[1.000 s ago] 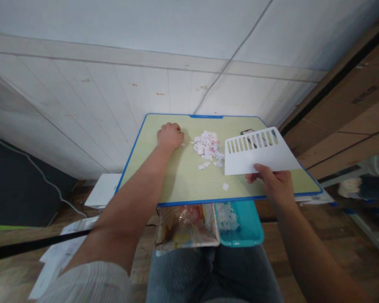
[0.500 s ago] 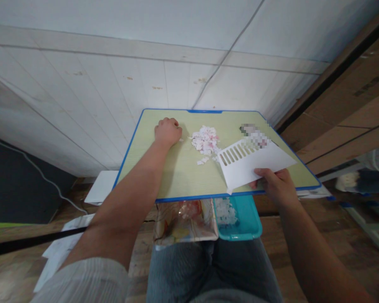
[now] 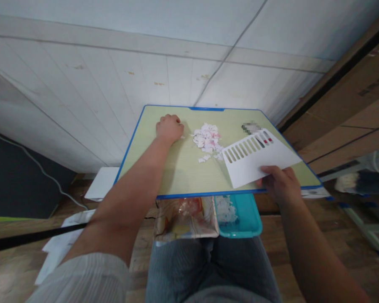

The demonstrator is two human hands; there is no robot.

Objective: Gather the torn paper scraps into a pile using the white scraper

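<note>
My left hand point(image 3: 170, 128) rests on the left part of the yellow-green tabletop point(image 3: 180, 176), fingers curled in; whatever they hold, if anything, is hidden. A small white scrap lies beside it. To its right is a loose pile of white and pinkish paper-like pieces point(image 3: 206, 138), a few scattered toward me. My right hand point(image 3: 281, 183) pinches the lower edge of a white card point(image 3: 255, 166) with a row of slots cut along its far side. The card is tilted above the right of the table, its left corner beside the loose pieces.
A pixelated dark object point(image 3: 251, 127) lies beyond the card. Below the table's near edge are a turquoise tray point(image 3: 248, 216) with white bits and a patterned tray point(image 3: 205, 229) with a reddish item. Cardboard boxes point(image 3: 344, 97) stand at right; a wall closes the far side.
The white card has shifted slightly right in the view, with my right hand. A small white bit at its near corner no longer shows. My left hand keeps its curled pose.
</note>
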